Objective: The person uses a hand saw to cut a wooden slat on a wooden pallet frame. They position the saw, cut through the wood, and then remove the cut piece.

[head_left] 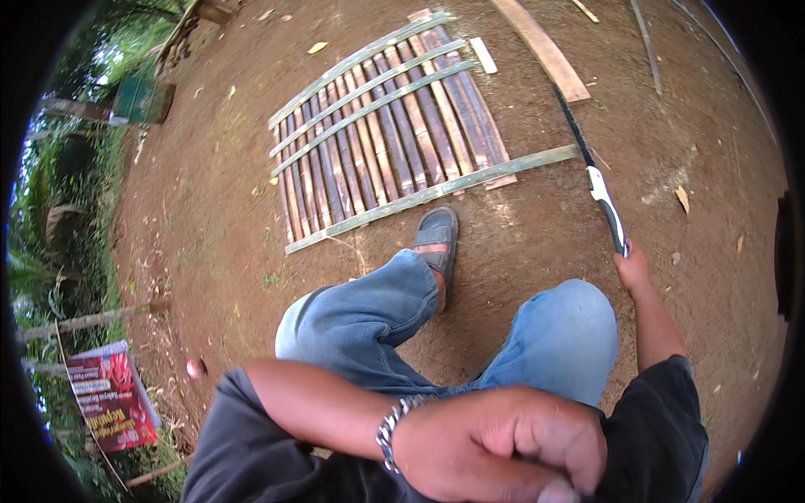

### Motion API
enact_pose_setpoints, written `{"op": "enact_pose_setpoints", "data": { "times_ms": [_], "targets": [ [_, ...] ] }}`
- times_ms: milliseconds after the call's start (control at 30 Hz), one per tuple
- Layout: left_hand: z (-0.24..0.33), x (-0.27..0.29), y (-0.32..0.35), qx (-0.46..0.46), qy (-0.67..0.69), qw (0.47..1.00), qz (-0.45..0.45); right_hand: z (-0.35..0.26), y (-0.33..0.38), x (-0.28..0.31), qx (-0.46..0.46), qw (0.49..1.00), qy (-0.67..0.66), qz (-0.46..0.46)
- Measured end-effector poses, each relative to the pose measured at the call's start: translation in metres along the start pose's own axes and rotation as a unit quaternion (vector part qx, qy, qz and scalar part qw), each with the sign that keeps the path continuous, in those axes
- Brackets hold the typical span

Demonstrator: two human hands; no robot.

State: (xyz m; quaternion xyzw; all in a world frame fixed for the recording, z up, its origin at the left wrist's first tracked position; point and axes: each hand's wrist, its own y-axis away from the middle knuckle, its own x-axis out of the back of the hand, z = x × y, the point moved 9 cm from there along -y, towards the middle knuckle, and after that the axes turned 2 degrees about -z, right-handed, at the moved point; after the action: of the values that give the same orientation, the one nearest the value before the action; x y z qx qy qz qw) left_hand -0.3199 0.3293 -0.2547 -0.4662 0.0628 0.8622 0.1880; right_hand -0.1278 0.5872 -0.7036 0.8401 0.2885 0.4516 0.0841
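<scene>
My right hand (pixel 634 267) is stretched out to the right, its fingers wrapped round the end of the black-and-white handle of a hand saw (pixel 605 201). The saw's narrow dark blade points away from me, its tip by the end of a wooden plank (pixel 545 50). My left hand (pixel 503 440), with a chain bracelet on its wrist, is close in front of my chest. Its fingers curl inward, and their inner side is hidden. Beyond my feet lies a slatted bamboo panel (pixel 381 159) of brown strips under pale green crosspieces. The nearest crosspiece (pixel 444 191) sticks out past the panel's right side.
A short pale offcut (pixel 483 55) lies beside the panel, and a thin strip (pixel 646 46) lies farther right on the bare soil. My sandalled foot (pixel 436 239) is at the panel's near edge. Left are a green container (pixel 142 101), a red banner (pixel 113 398) and plants.
</scene>
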Motion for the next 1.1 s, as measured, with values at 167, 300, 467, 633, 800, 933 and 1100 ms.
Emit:
{"op": "enact_pose_setpoints", "data": {
  "times_ms": [167,300,467,633,800,933,1100],
  "targets": [
    [-0.029,-0.013,0.012,-0.082,0.001,0.995,0.064,-0.010,0.034,-0.051,0.049,0.988,-0.141,0.023],
    [-0.042,-0.010,0.004,-0.052,0.020,0.995,0.079,-0.024,0.056,-0.106,-0.027,0.950,-0.297,-0.090],
    [-0.058,0.021,-0.007,0.058,-0.006,0.998,-0.004,-0.033,0.066,-0.130,-0.024,0.945,-0.281,-0.165],
    [-0.080,0.142,-0.014,0.248,-0.120,0.961,0.012,-0.019,0.065,-0.120,-0.050,0.942,-0.244,-0.226],
    [-0.051,0.427,0.014,0.270,-0.641,0.603,0.390,-0.049,0.065,-0.128,-0.056,0.934,-0.235,-0.261],
    [-0.018,0.533,0.005,0.269,-0.693,0.419,0.521,-0.052,0.076,-0.156,-0.048,0.954,-0.186,-0.230],
    [-0.042,0.565,-0.001,0.288,-0.633,0.434,0.572,-0.058,0.104,-0.176,-0.145,0.929,-0.255,-0.224]
  ]
}}
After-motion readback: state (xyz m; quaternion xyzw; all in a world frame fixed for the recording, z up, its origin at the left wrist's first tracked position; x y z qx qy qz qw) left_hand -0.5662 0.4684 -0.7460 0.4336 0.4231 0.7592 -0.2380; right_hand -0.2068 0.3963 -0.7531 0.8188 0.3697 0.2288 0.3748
